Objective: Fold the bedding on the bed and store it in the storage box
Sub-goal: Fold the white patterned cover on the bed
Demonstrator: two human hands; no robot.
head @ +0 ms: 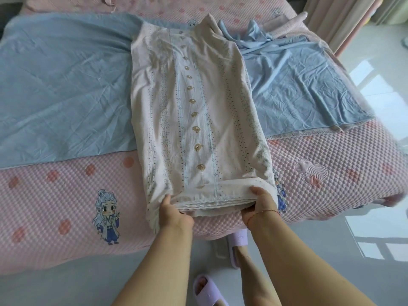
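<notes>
A cream patterned sheet point(194, 102), folded into a long narrow strip with a row of small bear prints down its middle, lies across the bed from the near edge toward the far side. My left hand point(171, 212) grips its near left corner, thumb on top. My right hand point(263, 203) grips the near right corner, fingers curled under the layered edge. A blue sheet point(61, 85) lies spread flat under the strip, bunched at the far right point(256, 38). No storage box is in view.
The bed carries a pink textured mattress cover point(331, 164) with a cartoon figure point(107, 217) on its front side. Glossy floor lies to the right point(375, 217). My feet in purple slippers point(207, 290) stand by the bed's edge. A curtain point(344, 16) hangs at the far right.
</notes>
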